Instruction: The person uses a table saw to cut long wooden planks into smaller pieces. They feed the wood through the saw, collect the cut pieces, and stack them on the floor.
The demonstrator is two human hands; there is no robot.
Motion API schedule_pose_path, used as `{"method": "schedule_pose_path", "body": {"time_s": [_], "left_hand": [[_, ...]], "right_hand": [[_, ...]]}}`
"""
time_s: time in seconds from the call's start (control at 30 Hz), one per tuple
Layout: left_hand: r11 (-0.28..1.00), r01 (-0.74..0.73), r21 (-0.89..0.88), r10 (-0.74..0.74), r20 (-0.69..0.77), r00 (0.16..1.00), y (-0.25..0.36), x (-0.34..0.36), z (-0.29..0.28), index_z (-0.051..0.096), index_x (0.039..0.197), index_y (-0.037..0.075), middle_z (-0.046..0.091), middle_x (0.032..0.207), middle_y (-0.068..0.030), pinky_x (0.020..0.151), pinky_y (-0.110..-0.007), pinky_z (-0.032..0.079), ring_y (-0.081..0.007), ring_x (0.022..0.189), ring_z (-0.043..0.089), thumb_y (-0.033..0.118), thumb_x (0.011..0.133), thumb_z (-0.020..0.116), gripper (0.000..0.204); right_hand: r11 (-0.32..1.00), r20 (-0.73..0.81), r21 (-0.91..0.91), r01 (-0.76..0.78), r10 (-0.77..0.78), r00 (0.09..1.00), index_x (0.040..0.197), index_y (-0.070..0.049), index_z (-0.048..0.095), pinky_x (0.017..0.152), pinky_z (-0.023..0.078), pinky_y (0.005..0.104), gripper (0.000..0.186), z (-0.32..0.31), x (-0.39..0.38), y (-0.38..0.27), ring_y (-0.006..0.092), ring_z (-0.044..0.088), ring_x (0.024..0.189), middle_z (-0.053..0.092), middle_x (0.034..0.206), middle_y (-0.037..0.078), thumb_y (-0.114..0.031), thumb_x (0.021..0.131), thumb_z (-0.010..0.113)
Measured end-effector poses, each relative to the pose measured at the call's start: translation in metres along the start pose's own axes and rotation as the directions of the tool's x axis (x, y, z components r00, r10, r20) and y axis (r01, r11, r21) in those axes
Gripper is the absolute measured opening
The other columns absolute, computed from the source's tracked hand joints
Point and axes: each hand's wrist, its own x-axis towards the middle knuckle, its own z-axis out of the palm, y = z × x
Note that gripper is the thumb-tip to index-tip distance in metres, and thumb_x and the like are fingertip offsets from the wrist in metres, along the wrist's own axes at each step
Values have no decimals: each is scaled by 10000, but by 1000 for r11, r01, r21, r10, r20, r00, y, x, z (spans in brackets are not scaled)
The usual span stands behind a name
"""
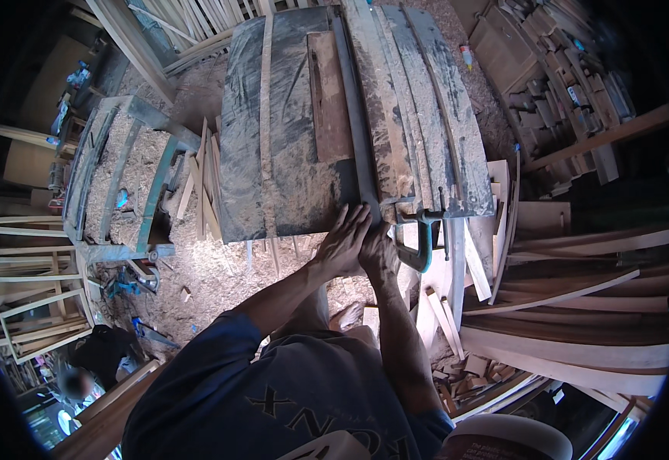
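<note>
A long dark strip of wood runs lengthwise over the dusty worktable, against a pale board. At the table's near edge, my left hand lies with stretched fingers by the strip's near end. Close beside it, my right hand has bent fingers closed at that same end; its fingertips are partly hidden. Left of the strip is a flat reddish-brown panel set in the tabletop. A green C-clamp grips the near edge just right of my right hand.
Sawdust covers the floor. A second, lower bench stands on the left, with wooden frames behind it. Long curved boards are stacked on the right, near offcuts. Another person is at lower left.
</note>
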Motion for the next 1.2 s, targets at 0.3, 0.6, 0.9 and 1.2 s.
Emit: {"method": "schedule_pose_path", "body": {"time_s": [0.3, 0.6, 0.9, 1.2], "left_hand": [[999, 45, -13, -44, 19, 999, 10, 1, -13, 326, 1402, -149, 290, 1513, -321, 1213, -540, 127, -429, 1439, 268, 554, 586, 806, 1179], [987, 113, 113, -129, 147, 981, 24, 12, -31, 347, 1393, -154, 321, 1498, -317, 1220, -544, 100, -419, 1432, 287, 624, 458, 849, 1316], [990, 136, 40, -140, 107, 984, 3, 26, -31, 325, 1428, -114, 317, 1518, -275, 1222, -544, 62, -367, 1459, 257, 498, 523, 830, 1203], [994, 109, 10, -109, 67, 992, -15, 38, -34, 337, 1405, -134, 330, 1499, -297, 1203, -593, 68, -389, 1448, 278, 491, 513, 859, 1208]], "right_hand": [[938, 74, -215, 270, -261, 963, 1190, 63, 505, 801, 518, 514, 486, 0, -27, 42, 479, 648, 920, 636, 1037, 349, -363, 957, 538], [320, 272, 895, -310, 159, 949, 1097, 55, 667, 770, 488, 283, 404, -4, -54, 50, 135, 608, 872, 676, 975, 76, -318, 942, 671], [208, 150, 956, -209, 268, 952, 906, 66, 694, 718, 520, 278, 318, 18, -34, 41, 130, 590, 733, 673, 862, 75, -247, 892, 744], [380, -30, 924, -45, 189, 981, 1100, -8, 685, 619, 556, 278, 450, 29, -14, 41, 137, 652, 733, 697, 966, 69, -391, 873, 744]]}}
